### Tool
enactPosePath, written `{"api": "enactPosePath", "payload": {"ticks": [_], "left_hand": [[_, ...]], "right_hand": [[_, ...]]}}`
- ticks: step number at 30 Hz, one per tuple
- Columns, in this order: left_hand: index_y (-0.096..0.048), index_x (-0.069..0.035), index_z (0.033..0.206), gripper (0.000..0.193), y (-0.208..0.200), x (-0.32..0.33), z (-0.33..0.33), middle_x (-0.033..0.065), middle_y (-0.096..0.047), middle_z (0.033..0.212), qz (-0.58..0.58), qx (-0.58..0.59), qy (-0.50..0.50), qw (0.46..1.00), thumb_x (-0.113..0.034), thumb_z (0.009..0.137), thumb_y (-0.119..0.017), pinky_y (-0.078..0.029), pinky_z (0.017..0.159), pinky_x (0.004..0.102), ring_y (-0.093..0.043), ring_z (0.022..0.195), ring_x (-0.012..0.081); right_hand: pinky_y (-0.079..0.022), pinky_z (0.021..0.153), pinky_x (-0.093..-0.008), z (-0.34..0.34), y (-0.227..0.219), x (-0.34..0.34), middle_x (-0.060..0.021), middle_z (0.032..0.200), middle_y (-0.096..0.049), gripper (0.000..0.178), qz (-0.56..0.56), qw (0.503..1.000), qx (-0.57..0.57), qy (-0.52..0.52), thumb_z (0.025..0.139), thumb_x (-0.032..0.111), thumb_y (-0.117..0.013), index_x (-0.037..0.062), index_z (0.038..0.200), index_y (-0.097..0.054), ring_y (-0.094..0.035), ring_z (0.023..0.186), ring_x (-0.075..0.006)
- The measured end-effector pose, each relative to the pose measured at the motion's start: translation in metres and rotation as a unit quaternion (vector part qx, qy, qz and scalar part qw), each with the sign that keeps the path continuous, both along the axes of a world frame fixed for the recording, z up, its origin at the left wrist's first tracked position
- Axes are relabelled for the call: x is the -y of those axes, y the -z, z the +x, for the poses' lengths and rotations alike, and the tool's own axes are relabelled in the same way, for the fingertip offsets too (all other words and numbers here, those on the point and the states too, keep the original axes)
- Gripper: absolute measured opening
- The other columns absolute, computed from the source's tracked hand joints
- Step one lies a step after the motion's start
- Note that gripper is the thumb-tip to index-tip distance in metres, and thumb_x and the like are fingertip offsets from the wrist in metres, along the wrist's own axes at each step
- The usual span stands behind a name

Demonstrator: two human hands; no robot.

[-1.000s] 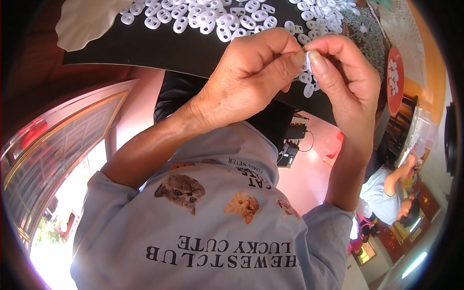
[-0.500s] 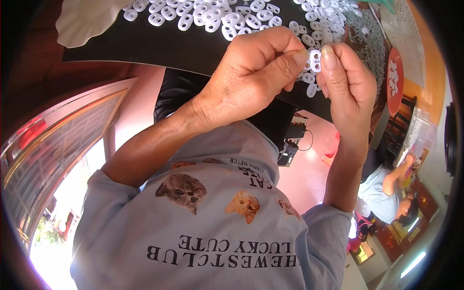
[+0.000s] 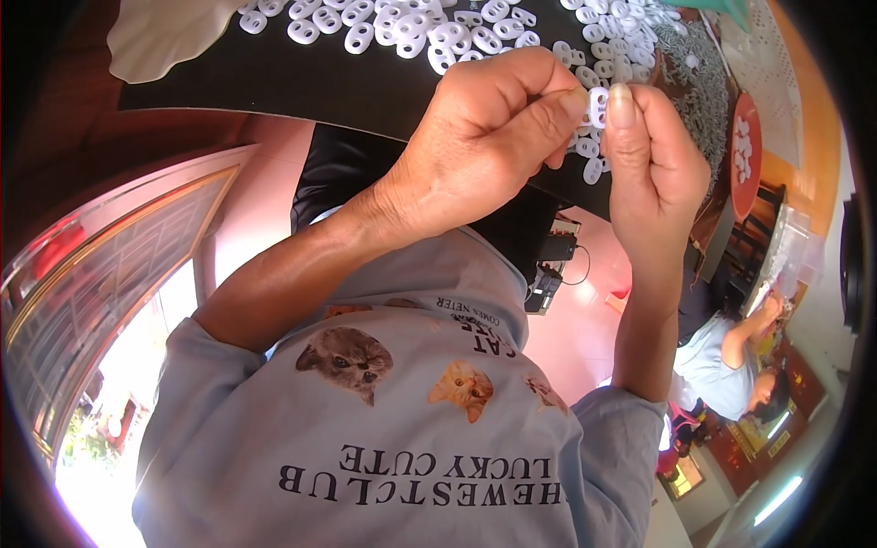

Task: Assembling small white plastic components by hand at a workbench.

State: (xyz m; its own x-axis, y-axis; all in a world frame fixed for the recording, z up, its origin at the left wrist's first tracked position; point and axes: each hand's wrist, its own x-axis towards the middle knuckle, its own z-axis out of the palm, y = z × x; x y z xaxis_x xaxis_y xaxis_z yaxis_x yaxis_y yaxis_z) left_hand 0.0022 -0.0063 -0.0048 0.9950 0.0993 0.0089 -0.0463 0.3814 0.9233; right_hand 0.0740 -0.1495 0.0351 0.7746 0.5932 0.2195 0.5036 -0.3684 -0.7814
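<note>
Above the table's near edge, a small white plastic cord lock (image 3: 598, 108) with two oval holes is pinched between my two hands. My left hand (image 3: 498, 137) is closed, with thumb and forefinger pressed against its left side. My right hand (image 3: 653, 146) grips the other side, thumb toward me and fingers curled behind. The fingertips hide part of the lock. Just past my hands, a heap of similar white pieces (image 3: 402, 27) spreads over the dark table (image 3: 228, 87), and a few pieces (image 3: 592, 169) lie right below the pinch.
A heap of small grey metal springs (image 3: 699, 96) lies at the right of the table, beside a red dish (image 3: 745, 173) of small white parts. A pale wavy-edged tray (image 3: 164, 36) rests at the far left. Another person (image 3: 726, 365) works at the right.
The cord lock has turned slightly between my fingers, so its holes show narrower. Both hands keep their pinch and have shifted only a little.
</note>
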Motion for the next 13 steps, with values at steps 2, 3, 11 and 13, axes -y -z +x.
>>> {"api": "enactPosePath", "payload": {"ticks": [2, 3, 11, 13], "left_hand": [[-0.058, -0.001, 0.091, 0.018, -0.001, 0.000, 0.000, 0.0010, -0.055, 0.068, 0.001, 0.000, -0.002, 1.000, -0.015, 0.099, -0.049, -0.030, 0.045, 0.0174, -0.040, 0.051, 0.0027], [-0.058, 0.000, 0.091, 0.018, -0.003, -0.001, 0.000, 0.0012, -0.055, 0.069, -0.030, -0.010, 0.004, 1.000, -0.015, 0.098, -0.049, -0.030, 0.044, 0.0175, -0.040, 0.051, 0.0030], [-0.061, 0.002, 0.092, 0.017, -0.009, -0.011, 0.000, 0.0035, -0.056, 0.068, -0.096, -0.067, 0.045, 0.992, -0.013, 0.094, -0.054, -0.031, 0.043, 0.0191, -0.043, 0.047, 0.0061], [-0.061, 0.001, 0.093, 0.018, -0.007, -0.009, 0.001, 0.0046, -0.057, 0.069, -0.094, -0.042, 0.054, 0.993, -0.015, 0.094, -0.054, -0.031, 0.043, 0.0213, -0.046, 0.047, 0.0087]], "right_hand": [[-0.036, 0.050, -0.0245, 0.004, 0.004, 0.001, -0.0045, 0.063, -0.046, 0.016, -0.015, 0.999, 0.050, -0.003, 0.091, 0.010, -0.062, -0.0020, 0.083, -0.054, -0.041, 0.055, -0.0117], [-0.039, 0.051, -0.0260, 0.009, 0.008, 0.000, -0.0063, 0.066, -0.049, 0.015, 0.010, 0.989, 0.141, -0.040, 0.087, 0.008, -0.065, -0.0021, 0.084, -0.055, -0.045, 0.055, -0.0152], [-0.043, 0.056, -0.0219, 0.008, -0.001, 0.003, -0.0070, 0.083, -0.057, 0.026, -0.111, 0.966, 0.201, -0.116, 0.079, 0.004, -0.072, -0.0030, 0.100, -0.059, -0.054, 0.067, -0.0135], [-0.047, 0.052, -0.0324, 0.009, 0.000, 0.002, -0.0099, 0.077, -0.054, 0.031, -0.078, 0.963, 0.227, -0.120, 0.073, 0.009, -0.078, 0.0004, 0.095, -0.057, -0.055, 0.061, -0.0219]]}}
